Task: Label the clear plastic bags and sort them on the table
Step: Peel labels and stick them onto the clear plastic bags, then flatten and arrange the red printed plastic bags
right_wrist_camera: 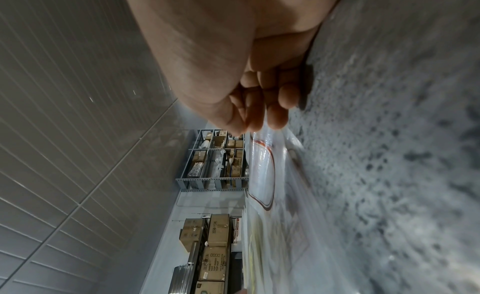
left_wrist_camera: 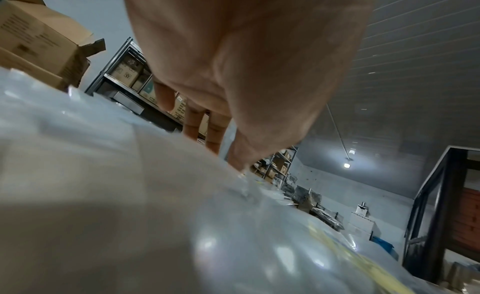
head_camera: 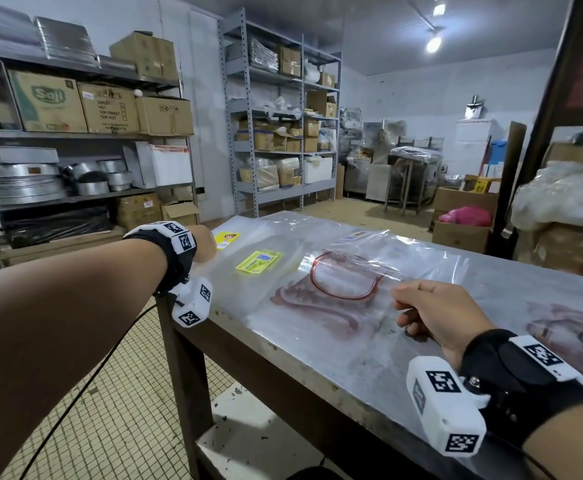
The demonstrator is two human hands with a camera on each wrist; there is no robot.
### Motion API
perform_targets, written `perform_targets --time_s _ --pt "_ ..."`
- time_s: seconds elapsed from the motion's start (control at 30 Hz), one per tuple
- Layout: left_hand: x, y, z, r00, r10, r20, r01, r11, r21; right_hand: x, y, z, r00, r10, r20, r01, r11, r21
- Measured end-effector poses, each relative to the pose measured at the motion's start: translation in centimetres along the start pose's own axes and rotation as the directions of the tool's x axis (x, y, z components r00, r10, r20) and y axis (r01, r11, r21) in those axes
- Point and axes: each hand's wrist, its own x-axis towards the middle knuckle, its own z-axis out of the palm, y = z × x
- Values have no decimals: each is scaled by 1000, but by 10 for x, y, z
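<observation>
Clear plastic bags cover the steel table (head_camera: pixel 285 370). One bag with a red printed outline (head_camera: pixel 347 284) lies in the middle, its near corner lifted. My right hand (head_camera: pixel 399 303) pinches that corner between thumb and curled fingers. In the right wrist view the bag (right_wrist_camera: pixel 262 165) runs out from the fingertips of the right hand (right_wrist_camera: pixel 257 126). My left hand (head_camera: pixel 207 245) is at the table's left end over other bags. In the left wrist view the left hand (left_wrist_camera: pixel 223 150) has straight fingers whose tips touch the plastic (left_wrist_camera: pixel 130 195). A yellow label (head_camera: pixel 258 261) lies between the hands, another label (head_camera: pixel 227 239) beside the left hand.
Shelves with cardboard boxes (head_camera: pixel 75 105) and metal pans stand at the left, a grey rack (head_camera: pixel 283 116) at the back. More boxes (head_camera: pixel 463 233) and wrapped goods sit past the table's far right. A lower shelf (head_camera: pixel 248 427) lies under the table.
</observation>
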Motion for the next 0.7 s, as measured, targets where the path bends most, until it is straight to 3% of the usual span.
perform_targets --time_s 0.07,0.13,0.17,0.23,0.33,0.43,0.53,0.7 --pt "2 -3 0 996 92 9 -92 993 69 -1 0 -1 1000 2 2 -2 1000 3" --pt "-1 -4 -5 997 75 -21 -76 995 -60 -2 -1 -1 1000 2 0 -2 1000 7" --pt "-5 -2 -11 998 33 -52 -42 982 -182 -3 -2 -1 1000 2 -5 -2 1000 15" --pt "-17 5 -24 989 39 -145 -72 971 -230 -6 -5 0 1000 -3 -17 4 999 51" --pt "-31 27 -44 942 141 -304 -237 921 -308 -12 -21 -5 994 -94 -59 99 991 92" --pt "-56 72 -62 887 268 -377 -423 799 -428 -20 -48 -15 970 -210 -119 223 968 111" --pt "-87 132 -73 822 381 -423 -567 618 -545 -25 -79 -37 955 -248 -163 277 943 183" --pt "-132 237 -68 725 537 -431 -662 370 -652 -29 -108 -110 950 -244 -197 273 952 138"
